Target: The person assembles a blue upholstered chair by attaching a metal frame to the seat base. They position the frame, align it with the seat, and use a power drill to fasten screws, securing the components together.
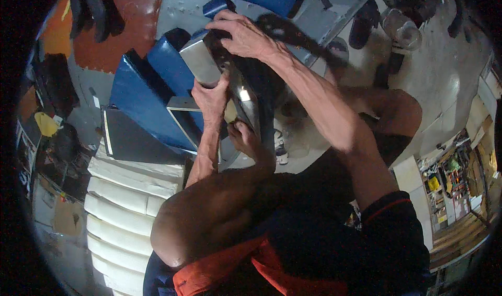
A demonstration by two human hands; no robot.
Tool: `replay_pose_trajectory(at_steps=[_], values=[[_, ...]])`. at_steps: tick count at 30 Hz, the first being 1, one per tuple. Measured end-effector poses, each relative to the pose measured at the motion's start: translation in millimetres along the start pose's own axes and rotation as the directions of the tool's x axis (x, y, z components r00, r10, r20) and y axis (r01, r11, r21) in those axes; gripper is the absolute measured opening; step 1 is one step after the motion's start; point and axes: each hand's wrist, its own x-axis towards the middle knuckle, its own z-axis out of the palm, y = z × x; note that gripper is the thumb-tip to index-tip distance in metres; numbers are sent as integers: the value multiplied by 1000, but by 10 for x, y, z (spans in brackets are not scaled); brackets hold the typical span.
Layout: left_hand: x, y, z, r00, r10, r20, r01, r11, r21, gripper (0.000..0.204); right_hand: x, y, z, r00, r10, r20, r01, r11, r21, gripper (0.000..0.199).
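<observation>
Shelving (459, 246) at the right rim bears a jumble of small things, a yellow one (433, 183) among them, the rest too small to tell. Left hand (210, 100) is closed around the near end of a silver block (200, 60), its thumb lying up along the right side. Right hand (243, 37) has its fingers bent over the block's far end; whether they grip or only rest on it, I cannot tell. So the block sits between the two hands, tilted, above blue pads (138, 94). Just beyond the right fingertips is a small blue piece (217, 7). Ribbed white padding (123, 207) lies lower left, beside a dark board (138, 136).
</observation>
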Motion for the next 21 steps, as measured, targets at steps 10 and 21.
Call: replay_pose_trajectory(at_steps=[10, 21], values=[[11, 32, 91, 999, 41, 12, -41, 999, -13, 45, -2615, 459, 1001, 744, 637, 203, -665, 736, 129, 38], [-87, -1625, -387, 893, -211, 397, 239, 971, -24, 55, -2693, 442, 1416, 706, 656, -265, -617, 754, 225, 18]])
